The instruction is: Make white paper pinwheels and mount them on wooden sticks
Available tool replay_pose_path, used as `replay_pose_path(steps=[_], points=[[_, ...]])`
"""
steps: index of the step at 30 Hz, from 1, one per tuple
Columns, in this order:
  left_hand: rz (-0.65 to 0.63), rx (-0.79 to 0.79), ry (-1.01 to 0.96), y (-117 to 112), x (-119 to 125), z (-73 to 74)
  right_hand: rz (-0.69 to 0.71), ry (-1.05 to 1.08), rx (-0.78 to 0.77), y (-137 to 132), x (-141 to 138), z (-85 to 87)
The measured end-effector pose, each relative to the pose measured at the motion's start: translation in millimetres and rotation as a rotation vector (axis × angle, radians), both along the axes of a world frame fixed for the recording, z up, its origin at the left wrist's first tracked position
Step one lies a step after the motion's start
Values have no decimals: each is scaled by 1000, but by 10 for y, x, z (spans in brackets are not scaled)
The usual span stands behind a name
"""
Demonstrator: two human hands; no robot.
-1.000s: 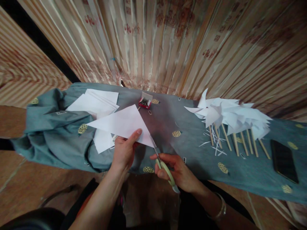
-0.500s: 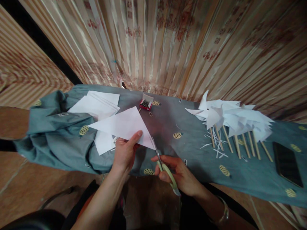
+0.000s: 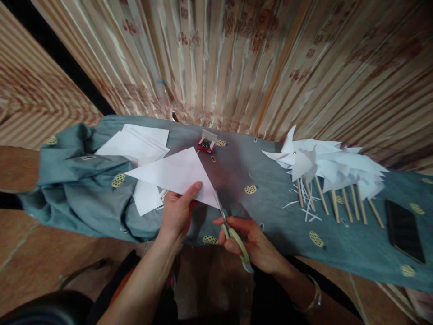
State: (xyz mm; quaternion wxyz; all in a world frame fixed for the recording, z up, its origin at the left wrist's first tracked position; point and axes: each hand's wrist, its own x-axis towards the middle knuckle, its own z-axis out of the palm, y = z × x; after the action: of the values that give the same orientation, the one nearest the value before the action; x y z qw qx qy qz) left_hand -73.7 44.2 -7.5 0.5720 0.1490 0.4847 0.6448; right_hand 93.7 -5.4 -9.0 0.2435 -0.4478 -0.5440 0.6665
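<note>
Your sheet [image 3: 172, 174] is above the bench [image 3: 274, 203], pinched by your left hand [image 3: 177, 214], while your right hand [image 3: 253, 239] grips the scissors [image 3: 241, 247], blades at the sheet's right edge near its lower corner. With only one hold, near that corner, the far end could sag or twist, making the cut wander; loose blades might fold the edge instead.

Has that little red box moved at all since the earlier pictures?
No. The red box sits beside the same printed yellow pineapple, on its left in the view, as before; its slight drift matches the whole view shifting.
</note>
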Motion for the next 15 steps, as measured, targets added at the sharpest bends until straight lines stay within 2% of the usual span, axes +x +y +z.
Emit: replay_pose_path(steps=[15], points=[[-2,8,-6,-12,23,-11,-2,-3,-25,14,2,43]])
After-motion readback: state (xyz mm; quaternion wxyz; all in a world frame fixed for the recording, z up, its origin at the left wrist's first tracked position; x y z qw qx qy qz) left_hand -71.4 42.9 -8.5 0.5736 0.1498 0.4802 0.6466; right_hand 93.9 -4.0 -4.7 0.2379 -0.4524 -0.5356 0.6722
